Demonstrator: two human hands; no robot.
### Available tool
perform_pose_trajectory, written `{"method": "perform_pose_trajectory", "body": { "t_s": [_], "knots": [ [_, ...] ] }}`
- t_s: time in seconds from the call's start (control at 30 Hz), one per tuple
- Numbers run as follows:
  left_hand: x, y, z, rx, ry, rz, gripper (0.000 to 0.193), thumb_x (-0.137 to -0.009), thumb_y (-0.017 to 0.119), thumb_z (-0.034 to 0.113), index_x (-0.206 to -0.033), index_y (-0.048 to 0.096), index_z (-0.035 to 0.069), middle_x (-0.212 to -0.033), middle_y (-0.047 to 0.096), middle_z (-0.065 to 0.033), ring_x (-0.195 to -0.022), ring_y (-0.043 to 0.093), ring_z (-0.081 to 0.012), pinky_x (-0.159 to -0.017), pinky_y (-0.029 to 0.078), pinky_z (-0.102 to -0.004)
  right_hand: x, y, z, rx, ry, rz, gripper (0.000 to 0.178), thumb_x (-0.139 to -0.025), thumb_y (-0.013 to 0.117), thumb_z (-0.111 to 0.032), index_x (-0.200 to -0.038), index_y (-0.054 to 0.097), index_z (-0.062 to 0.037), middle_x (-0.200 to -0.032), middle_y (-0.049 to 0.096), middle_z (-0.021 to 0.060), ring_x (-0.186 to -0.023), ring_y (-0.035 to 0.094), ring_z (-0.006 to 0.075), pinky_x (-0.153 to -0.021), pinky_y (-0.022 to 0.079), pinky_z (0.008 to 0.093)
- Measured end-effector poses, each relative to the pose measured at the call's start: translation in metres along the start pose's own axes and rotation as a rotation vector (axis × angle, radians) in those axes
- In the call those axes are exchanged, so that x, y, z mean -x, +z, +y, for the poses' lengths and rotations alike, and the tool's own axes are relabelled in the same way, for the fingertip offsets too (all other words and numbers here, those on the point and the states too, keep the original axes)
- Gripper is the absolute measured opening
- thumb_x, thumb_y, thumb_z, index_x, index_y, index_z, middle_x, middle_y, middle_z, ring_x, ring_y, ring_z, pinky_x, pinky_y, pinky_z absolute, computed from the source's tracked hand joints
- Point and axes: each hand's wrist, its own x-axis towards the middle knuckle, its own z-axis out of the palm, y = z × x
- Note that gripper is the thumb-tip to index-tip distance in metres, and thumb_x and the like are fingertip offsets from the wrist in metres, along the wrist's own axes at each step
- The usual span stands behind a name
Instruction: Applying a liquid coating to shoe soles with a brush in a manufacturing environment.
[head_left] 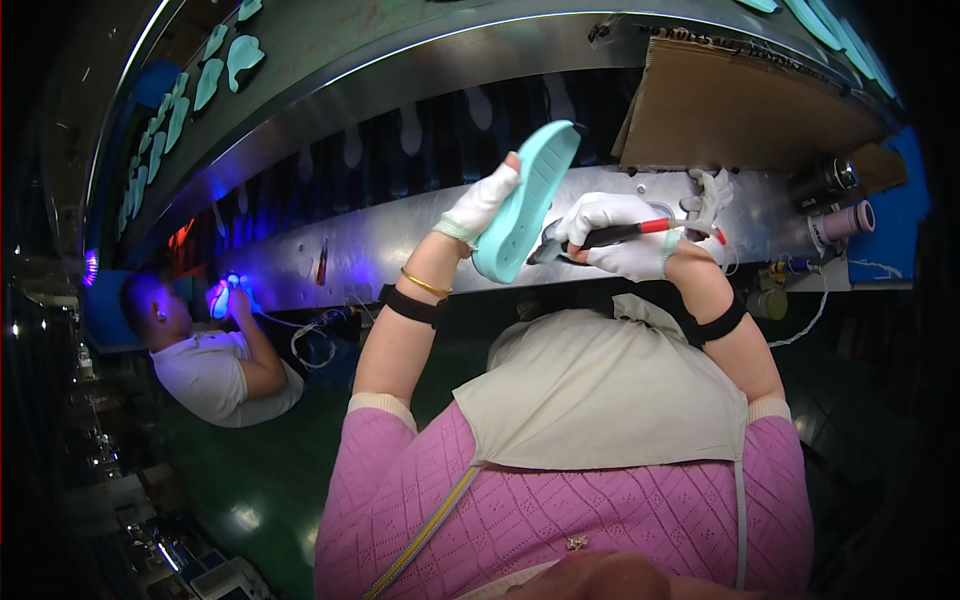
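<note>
My left hand [482, 208], in a white glove with bare fingertips, grips a pale teal shoe sole [531, 195] by its left edge. The sole is held up on a slant above the metal bench, its recessed, patterned face showing. Just to its right, my gloved right hand [625, 238] is closed round a slim black-and-red handheld tool [610, 236] with a pale tube at its back end. A dark part by the right fingers points toward the sole's lower end; whether it touches the sole I cannot tell.
A metal bench [390, 243] runs across in front of me. A cardboard sheet [745, 110], white gloves [708, 195], a dark flask [825, 182] and a pink spool-like thing [845, 222] are at right. Teal pieces [208, 84] lie on the raised conveyor. A co-worker [215, 365] works at left.
</note>
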Motion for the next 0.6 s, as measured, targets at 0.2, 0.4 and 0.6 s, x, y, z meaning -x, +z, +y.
{"method": "perform_pose_trajectory", "body": {
  "t_s": [0.2, 0.4, 0.6],
  "knots": [
    [0.022, 0.006, 0.03, 0.268, 0.652, 0.029, 0.086, -0.081, 0.038, 0.07, -0.14, 0.028, 0.009, -0.139, 0.035, -0.0112, -0.127, 0.035, -0.0224, -0.105, 0.031, -0.0383, 0.004, -0.018, -0.004, -0.232, -0.045, 0.322, 0.017, -0.077, 0.067, 0.004, -0.09, 0.059, -0.005, -0.098, 0.061, 0.0053, -0.089, 0.057, 0.012, -0.08, 0.047, 0.0247],
    [-0.002, -0.017, -0.04, 0.752, 0.195, 0.075, 0.073, -0.086, 0.038, 0.061, -0.132, 0.04, 0.005, -0.125, 0.051, -0.0183, -0.11, 0.052, -0.0337, -0.098, 0.04, -0.046, 0.002, -0.004, -0.002, -0.383, 0.152, 0.519, 0.017, -0.079, 0.067, -0.001, -0.092, 0.057, -0.0036, -0.094, 0.064, 0.0059, -0.086, 0.059, 0.0104, -0.078, 0.048, 0.0246],
    [-0.005, 0.07, -0.049, 0.677, 0.283, -0.015, 0.06, -0.087, 0.047, 0.047, -0.128, 0.041, 0.003, -0.123, 0.051, -0.0166, -0.113, 0.05, -0.0307, -0.1, 0.039, -0.0435, -0.01, -0.01, 0.036, -0.324, 0.06, 0.799, 0.015, -0.08, 0.066, -0.002, -0.092, 0.056, -0.0029, -0.088, 0.063, 0.004, -0.081, 0.059, 0.0092, -0.076, 0.048, 0.024]
  ]
}}
